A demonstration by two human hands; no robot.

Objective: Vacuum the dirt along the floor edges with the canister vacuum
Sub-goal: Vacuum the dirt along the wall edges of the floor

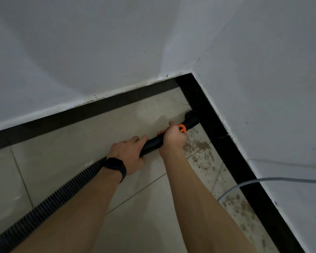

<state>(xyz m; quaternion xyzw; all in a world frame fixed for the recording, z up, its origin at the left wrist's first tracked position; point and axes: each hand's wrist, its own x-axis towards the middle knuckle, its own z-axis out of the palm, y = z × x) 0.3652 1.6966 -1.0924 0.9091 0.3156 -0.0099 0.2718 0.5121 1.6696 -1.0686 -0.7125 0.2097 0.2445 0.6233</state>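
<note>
Two white walls [98, 52] meet in a corner above a pale tiled floor [144, 207], whose edges are lined by a black border strip [80, 114] running along both walls. Open tile lies to the left and toward the camera. A ribbed black vacuum hose [53, 196] rises from the lower left, where the frame cuts it off, and passes under the left forearm to a black wand [151, 145]. The left hand [128, 152] grips the wand's rear end, while the right hand [172, 139] is wrapped round it just behind an orange collar [182, 128]. The dark nozzle [191, 117] sits at the floor edge against the right-hand strip, near the corner, its mouth hard to make out against the black. A grey cable [263, 180] crosses the strip from the right wall. Brown dirt [199, 150] speckles the tiles along that strip, just beside the right hand. A black watch [115, 166] circles the left wrist, and a ring [136, 138] shows on a left finger.
</note>
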